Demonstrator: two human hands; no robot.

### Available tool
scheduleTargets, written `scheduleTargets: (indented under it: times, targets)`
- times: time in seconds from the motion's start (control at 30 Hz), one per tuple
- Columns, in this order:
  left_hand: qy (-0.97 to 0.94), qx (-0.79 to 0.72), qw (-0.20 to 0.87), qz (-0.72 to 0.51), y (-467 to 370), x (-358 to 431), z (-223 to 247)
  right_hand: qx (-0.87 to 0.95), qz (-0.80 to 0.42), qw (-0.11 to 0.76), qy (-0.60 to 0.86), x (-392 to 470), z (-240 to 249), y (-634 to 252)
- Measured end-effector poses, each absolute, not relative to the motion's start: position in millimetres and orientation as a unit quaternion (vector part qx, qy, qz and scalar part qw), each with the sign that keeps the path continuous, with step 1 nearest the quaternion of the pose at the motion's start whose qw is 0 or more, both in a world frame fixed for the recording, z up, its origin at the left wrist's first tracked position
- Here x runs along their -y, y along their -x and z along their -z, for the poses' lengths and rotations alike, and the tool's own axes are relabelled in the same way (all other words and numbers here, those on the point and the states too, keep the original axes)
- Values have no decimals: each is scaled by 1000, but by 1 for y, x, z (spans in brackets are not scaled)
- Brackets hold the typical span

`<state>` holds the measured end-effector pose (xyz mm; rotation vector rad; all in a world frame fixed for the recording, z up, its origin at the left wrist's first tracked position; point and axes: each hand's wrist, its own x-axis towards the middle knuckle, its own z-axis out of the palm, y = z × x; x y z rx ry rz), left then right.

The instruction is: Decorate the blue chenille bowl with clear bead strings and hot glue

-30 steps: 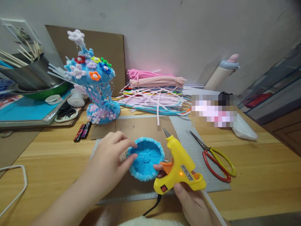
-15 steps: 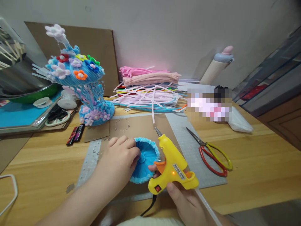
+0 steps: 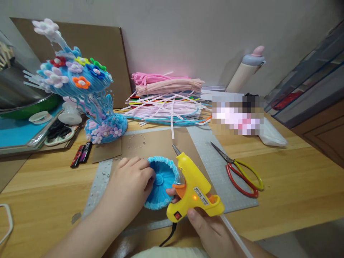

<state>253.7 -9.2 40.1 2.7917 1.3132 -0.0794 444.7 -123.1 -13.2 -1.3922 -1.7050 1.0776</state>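
My right hand (image 3: 204,222) is wrapped round a yellow hot glue gun (image 3: 195,182) with an orange trigger and a lit orange light. The gun's metal nozzle points up and to the left, and a clear glue stick (image 3: 235,234) sticks out of its back. My left hand (image 3: 134,179) is closed at the left rim of a blue fuzzy bowl (image 3: 162,191), which looks made of pipe cleaners and opens towards me. A small round disc (image 3: 159,179) sits at the bowl's centre. My left fingertips are partly hidden inside the rim.
Scissors (image 3: 236,172) lie to the right, across the cutting mat (image 3: 228,200). Behind are stacked pipe cleaners (image 3: 169,100). A blue flower-covered craft (image 3: 77,79) stands at the left, a bottle (image 3: 244,73) at the back. A black cord (image 3: 169,234) trails from the gun.
The view has turned slightly, so the surroundings sit a little further left and higher. Both hands, the bowl and the glue gun keep nearly the same positions relative to one another.
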Motion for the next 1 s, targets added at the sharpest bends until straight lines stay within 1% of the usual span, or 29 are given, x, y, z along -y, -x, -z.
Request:
scheduleTargets:
  times: [0.2,0.37,0.5,0.67,0.87,1.0]
  targets:
    - [-907,-419,34,31,-254,8,-40,649,-433,325,534,124,14,-445]
    - [-909,-415,27,26,-254,8,-37,646,-417,350,534,123,12,-443]
    - [-909,-415,28,20,-254,8,-35,647,-414,354,533,123,8,-440]
    - [-911,-410,38,19,-253,8,-37,610,-417,383,554,125,8,-437]
    - [-911,-409,26,31,-254,8,-39,637,-414,347,550,124,10,-441]
    - [-911,-412,8,35,-256,8,-37,610,-415,361,571,125,7,-438]
